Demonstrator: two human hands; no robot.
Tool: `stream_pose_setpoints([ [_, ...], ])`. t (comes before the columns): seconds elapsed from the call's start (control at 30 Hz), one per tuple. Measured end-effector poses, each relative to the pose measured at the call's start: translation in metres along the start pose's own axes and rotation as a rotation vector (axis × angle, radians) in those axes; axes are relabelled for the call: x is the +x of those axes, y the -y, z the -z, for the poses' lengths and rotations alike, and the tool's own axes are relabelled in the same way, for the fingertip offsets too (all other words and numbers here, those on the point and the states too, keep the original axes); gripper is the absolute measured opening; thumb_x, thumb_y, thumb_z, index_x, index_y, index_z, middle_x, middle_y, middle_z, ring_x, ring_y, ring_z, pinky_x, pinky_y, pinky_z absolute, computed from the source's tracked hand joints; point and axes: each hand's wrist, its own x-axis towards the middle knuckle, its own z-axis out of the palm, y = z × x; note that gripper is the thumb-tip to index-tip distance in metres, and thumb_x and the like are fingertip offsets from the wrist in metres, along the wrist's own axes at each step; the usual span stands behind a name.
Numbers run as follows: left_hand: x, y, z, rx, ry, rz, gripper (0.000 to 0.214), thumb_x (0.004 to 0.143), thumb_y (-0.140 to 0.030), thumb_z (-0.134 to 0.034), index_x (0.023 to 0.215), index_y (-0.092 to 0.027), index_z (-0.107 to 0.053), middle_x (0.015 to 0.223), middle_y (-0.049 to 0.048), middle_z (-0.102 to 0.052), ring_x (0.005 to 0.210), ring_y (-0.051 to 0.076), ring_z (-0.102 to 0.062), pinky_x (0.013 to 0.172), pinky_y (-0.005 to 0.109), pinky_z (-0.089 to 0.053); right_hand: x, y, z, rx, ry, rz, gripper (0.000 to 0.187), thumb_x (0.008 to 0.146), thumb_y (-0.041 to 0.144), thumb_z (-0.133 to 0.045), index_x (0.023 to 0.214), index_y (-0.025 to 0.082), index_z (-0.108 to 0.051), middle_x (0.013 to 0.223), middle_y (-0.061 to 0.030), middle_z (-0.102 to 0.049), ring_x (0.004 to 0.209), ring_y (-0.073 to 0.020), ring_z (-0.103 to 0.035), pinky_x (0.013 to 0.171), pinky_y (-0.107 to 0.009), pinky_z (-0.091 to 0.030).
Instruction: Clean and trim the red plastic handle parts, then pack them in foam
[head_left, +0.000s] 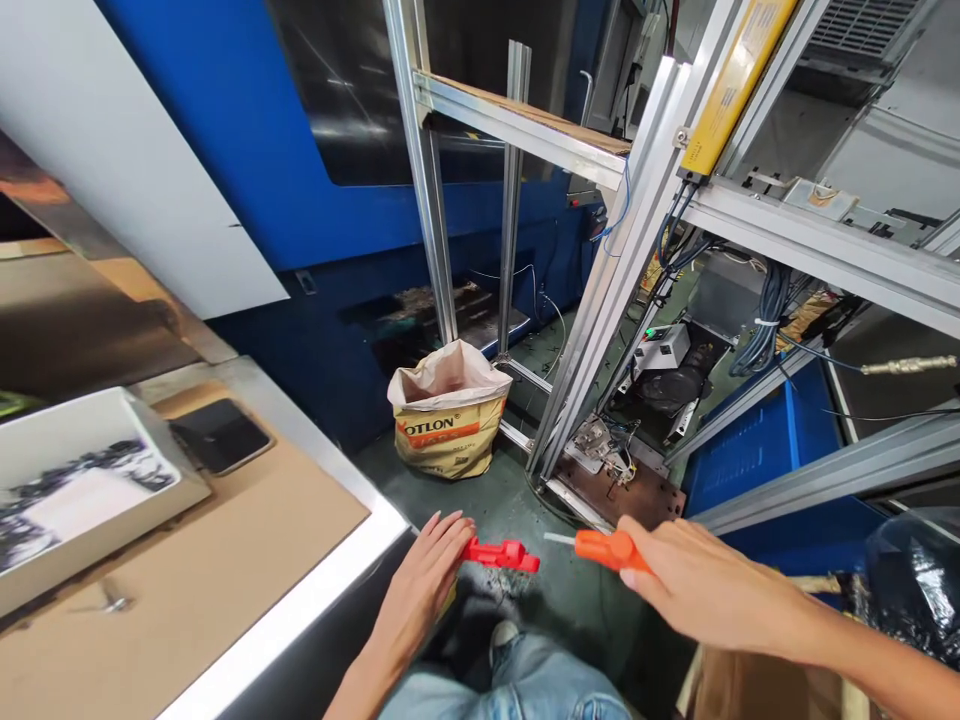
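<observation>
My left hand point(431, 565) is closed around one end of a red plastic part point(502, 555), whose free end points right. My right hand point(679, 575) grips an orange-handled knife point(604, 548). Its slim pale blade points left toward the red part, with a small gap between them. Both hands are above the floor in front of my lap. The gripped end of the red part is hidden by my left fingers.
At left, a table point(322, 490) bears a white box point(150, 440) of small dark parts, a phone point(223, 435) and a small metal piece point(112, 600). A yellow sack point(450, 430) stands open on the floor. An aluminium frame point(600, 300) rises at right.
</observation>
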Motion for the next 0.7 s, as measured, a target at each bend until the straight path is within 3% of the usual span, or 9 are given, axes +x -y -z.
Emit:
stream_pose_setpoints([
  [0.2, -0.001, -0.001, -0.008, -0.068, -0.055, 0.108, 0.034, 0.068, -0.032, -0.07, 0.101, -0.027, -0.074, 0.118, 0.0053, -0.073, 0.125, 0.032, -0.057, 0.122, 0.047, -0.02, 0.015, 0.008, 0.003, -0.059, 0.002, 0.043, 0.031, 0.098, 0.034, -0.031, 0.114, 0.019, -0.053, 0.091, -0.0111, -0.066, 0.084, -0.03, -0.062, 0.068, -0.035, -0.035],
  [0.43, -0.001, -0.014, -0.024, -0.336, -0.193, 0.375, 0.048, 0.062, -0.029, -0.08, 0.108, -0.026, -0.069, 0.128, 0.0079, -0.067, 0.136, 0.035, -0.044, 0.123, 0.049, -0.013, 0.029, 0.016, -0.008, -0.122, -0.015, 0.075, 0.031, 0.098, 0.031, -0.035, 0.121, 0.018, -0.051, 0.095, -0.0128, -0.067, 0.087, -0.0313, -0.064, 0.068, -0.035, -0.036],
  [0.5, 0.002, -0.02, -0.03, -0.511, -0.22, 0.481, 0.044, 0.069, -0.032, -0.076, 0.112, -0.025, -0.065, 0.123, 0.0069, -0.068, 0.132, 0.033, -0.049, 0.12, 0.053, -0.021, 0.028, 0.017, -0.013, -0.125, 0.01, 0.107, 0.029, 0.097, 0.03, -0.037, 0.12, 0.019, -0.052, 0.094, -0.0119, -0.068, 0.085, -0.0316, -0.065, 0.068, -0.035, -0.037],
  [0.6, 0.007, -0.027, -0.037, -0.859, -0.219, 0.673, 0.024, 0.085, -0.027, -0.059, 0.106, -0.016, -0.062, 0.105, 0.0117, -0.072, 0.114, 0.031, -0.064, 0.106, 0.054, -0.046, 0.026, 0.021, -0.018, -0.101, 0.014, 0.029, 0.031, 0.097, 0.027, -0.035, 0.12, 0.017, -0.053, 0.096, -0.0139, -0.068, 0.088, -0.0331, -0.066, 0.07, -0.036, -0.04],
  [0.7, 0.007, -0.034, -0.033, -1.183, -0.205, 0.814, 0.027, 0.091, -0.013, -0.043, 0.111, -0.009, -0.06, 0.096, 0.0142, -0.072, 0.1, 0.023, -0.071, 0.086, 0.035, -0.06, 0.028, 0.025, -0.024, -0.066, 0.093, 0.06, 0.034, 0.096, 0.025, -0.038, 0.125, 0.016, -0.053, 0.1, -0.0163, -0.069, 0.094, -0.0352, -0.066, 0.074, -0.038, -0.043],
])
